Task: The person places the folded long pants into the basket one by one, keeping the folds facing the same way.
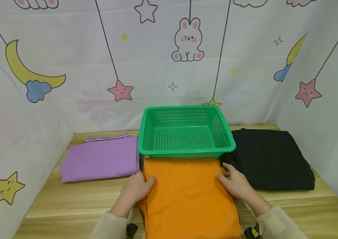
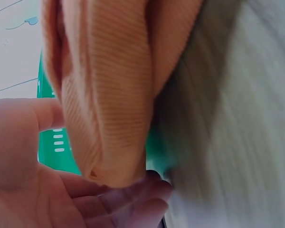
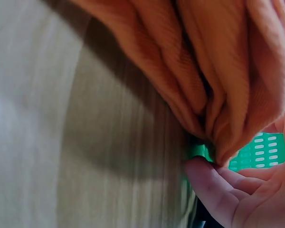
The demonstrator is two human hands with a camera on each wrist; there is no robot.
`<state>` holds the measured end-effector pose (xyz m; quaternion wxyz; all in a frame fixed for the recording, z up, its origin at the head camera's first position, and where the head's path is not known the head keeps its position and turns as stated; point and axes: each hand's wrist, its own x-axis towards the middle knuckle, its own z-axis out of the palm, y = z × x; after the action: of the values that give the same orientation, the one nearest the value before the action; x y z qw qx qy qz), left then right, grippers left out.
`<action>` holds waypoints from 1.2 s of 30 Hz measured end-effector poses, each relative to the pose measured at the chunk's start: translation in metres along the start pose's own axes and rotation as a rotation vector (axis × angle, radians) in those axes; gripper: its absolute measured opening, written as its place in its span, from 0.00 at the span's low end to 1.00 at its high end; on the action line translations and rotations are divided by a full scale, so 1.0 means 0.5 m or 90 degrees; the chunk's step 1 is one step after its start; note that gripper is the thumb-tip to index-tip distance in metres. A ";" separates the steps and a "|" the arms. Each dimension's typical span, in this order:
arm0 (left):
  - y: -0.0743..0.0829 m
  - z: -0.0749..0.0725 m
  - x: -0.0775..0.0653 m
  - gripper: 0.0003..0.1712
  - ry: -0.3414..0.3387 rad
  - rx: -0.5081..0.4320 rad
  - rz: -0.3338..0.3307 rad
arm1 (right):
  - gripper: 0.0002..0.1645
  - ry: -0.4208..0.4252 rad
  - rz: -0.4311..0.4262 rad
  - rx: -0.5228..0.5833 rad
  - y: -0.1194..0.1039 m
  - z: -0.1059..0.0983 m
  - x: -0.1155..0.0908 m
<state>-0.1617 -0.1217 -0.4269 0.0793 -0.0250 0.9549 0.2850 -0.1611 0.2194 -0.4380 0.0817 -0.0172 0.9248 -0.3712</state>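
Observation:
A folded orange garment (image 1: pixel 187 196) lies in front of the basket. In the head view my left hand (image 1: pixel 137 187) grips its left edge, thumb on top. My right hand (image 1: pixel 236 181) holds the opposite edge the same way. The left wrist view shows fingers (image 2: pixel 114 204) curled under a thick fold of the finely ribbed orange fabric (image 2: pixel 109 104). In the right wrist view, several gathered layers of the orange fabric (image 3: pixel 228 71) sit between the thumb and the fingers (image 3: pixel 218 185). What kind of garment it is cannot be told.
A green plastic basket (image 1: pixel 187 155) with perforated walls stands at the back centre, nothing visible inside. Folded purple cloth (image 1: pixel 101 159) lies to the left, folded black cloth (image 1: pixel 273 159) to the right. The wooden table (image 1: pixel 76 205) meets printed white curtains (image 1: pixel 157 73) behind and at both sides.

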 end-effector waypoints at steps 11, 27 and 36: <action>0.001 0.005 0.000 0.27 -0.014 -0.069 -0.008 | 0.42 -0.030 0.051 0.150 0.007 0.005 0.000; 0.001 0.022 0.002 0.31 -0.010 -0.148 -0.002 | 0.38 -0.070 0.134 0.294 0.007 0.001 -0.006; 0.004 0.031 0.004 0.40 -0.030 -0.207 0.017 | 0.38 -0.104 0.163 0.385 0.012 0.000 -0.003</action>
<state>-0.1617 -0.1115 -0.4390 0.0926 -0.0182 0.8944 0.4373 -0.1592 0.2237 -0.4419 0.2031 0.0947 0.7579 -0.6127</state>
